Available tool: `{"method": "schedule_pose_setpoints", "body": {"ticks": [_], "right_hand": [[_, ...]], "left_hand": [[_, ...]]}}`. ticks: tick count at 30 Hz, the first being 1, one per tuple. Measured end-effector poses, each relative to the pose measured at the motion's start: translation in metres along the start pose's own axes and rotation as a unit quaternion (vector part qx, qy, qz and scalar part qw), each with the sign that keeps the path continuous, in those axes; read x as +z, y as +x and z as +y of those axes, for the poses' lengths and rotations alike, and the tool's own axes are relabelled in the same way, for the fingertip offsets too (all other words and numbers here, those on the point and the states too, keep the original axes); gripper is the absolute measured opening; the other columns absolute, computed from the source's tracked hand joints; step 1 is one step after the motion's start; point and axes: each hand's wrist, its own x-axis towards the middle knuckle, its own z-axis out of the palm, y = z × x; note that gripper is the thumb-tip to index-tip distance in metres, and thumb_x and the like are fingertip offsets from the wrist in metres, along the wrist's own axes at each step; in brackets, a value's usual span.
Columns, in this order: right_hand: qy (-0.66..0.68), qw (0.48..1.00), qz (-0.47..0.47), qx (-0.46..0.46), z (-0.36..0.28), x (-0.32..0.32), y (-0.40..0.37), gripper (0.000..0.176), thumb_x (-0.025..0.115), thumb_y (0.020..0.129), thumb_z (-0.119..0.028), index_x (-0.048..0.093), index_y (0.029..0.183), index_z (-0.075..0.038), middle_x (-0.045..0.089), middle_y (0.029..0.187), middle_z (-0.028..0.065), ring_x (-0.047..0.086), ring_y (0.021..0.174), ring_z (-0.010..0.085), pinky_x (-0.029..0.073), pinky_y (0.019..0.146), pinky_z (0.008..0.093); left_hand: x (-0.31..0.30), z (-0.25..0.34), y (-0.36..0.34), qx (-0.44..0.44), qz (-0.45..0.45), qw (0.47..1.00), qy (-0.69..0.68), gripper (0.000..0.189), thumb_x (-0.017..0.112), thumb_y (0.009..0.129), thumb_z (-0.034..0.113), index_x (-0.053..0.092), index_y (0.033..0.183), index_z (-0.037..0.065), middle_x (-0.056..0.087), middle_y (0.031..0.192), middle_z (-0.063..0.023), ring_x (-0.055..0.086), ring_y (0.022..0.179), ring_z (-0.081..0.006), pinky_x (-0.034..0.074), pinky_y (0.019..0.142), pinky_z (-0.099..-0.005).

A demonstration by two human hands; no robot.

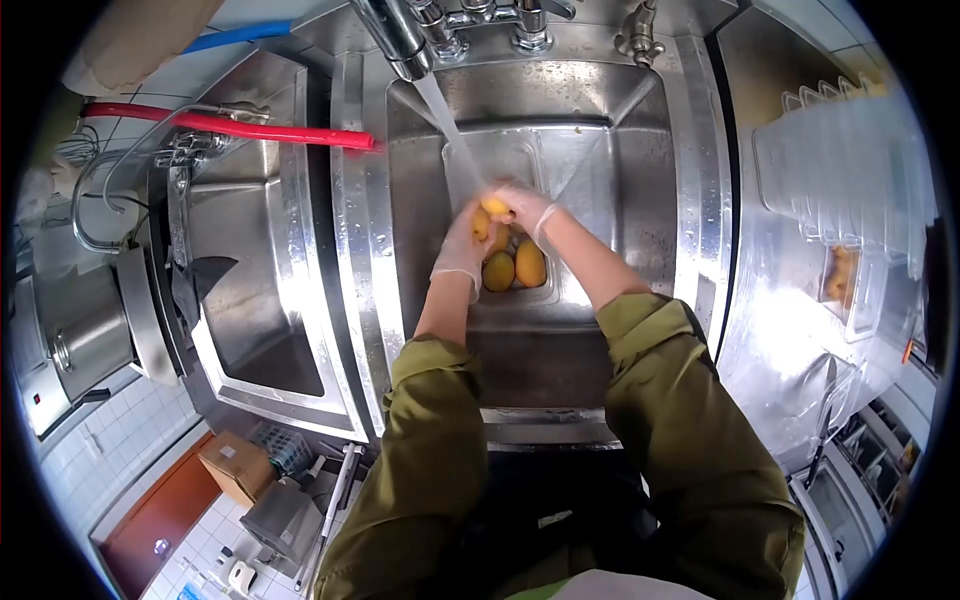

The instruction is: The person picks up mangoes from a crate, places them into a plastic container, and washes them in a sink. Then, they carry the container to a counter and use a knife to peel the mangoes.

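One yellow fruit (493, 207) is clasped under the water stream (450, 130), left hand (464, 242) curled around its left side, right hand (527, 208) gripping its right. More fruits (530, 263) lie just below the hands.

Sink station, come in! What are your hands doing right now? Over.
Gloved left hand and right hand both shut on one yellow fruit, under the tap water. Two more fruits below in the tub. Nothing blocking the hands. Over.

Centre frame, our gloved left hand (460, 248) and gloved right hand (527, 208) clasp a yellow oval fruit (492, 208) under the water stream (445, 115) from the chrome tap (400, 40). Just below, two more yellow fruits (500, 271) sit in the steel sink (620, 200).
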Motion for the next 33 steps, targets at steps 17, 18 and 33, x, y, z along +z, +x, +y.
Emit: {"method": "schedule_pose_setpoints", "body": {"ticks": [17, 18, 33], "right_hand": [[0.123, 0.987, 0.101, 0.028, -0.007, -0.018, -0.008, 0.035, 0.057, 0.085, -0.033, 0.049, 0.108, -0.007, 0.060, 0.090, 0.0138, 0.061, 0.062, 0.0210, 0.047, 0.043, 0.0276], [0.140, 0.989, 0.030, 0.031, -0.006, -0.023, -0.007, 0.034, 0.059, 0.083, -0.033, 0.051, 0.103, -0.006, 0.060, 0.086, 0.0136, 0.060, 0.061, 0.0206, 0.048, 0.045, 0.0262], [-0.020, 0.995, 0.094, -0.037, -0.009, 0.008, -0.024, 0.061, 0.070, 0.073, -0.028, 0.044, 0.121, 0.000, 0.061, 0.096, 0.0127, 0.061, 0.089, 0.0246, 0.049, 0.079, 0.0312]], "left_hand": [[0.013, -0.008, 0.025, -0.012, 0.024, 0.999, -0.031, 0.034, 0.051, 0.086, 0.042, 0.053, 0.106, 0.014, 0.057, 0.100, -0.0049, 0.055, 0.094, -0.0188, 0.048, 0.074, -0.0350], [0.008, -0.006, 0.032, -0.041, 0.027, 0.993, -0.106, 0.034, 0.053, 0.085, 0.040, 0.053, 0.106, 0.013, 0.057, 0.100, -0.0059, 0.056, 0.093, -0.0194, 0.049, 0.073, -0.0355], [-0.002, 0.004, 0.009, 0.092, 0.039, 0.991, 0.090, 0.018, 0.057, 0.085, 0.025, 0.052, 0.099, 0.014, 0.059, 0.086, -0.0049, 0.059, 0.070, -0.0180, 0.046, 0.049, -0.0254]]}}
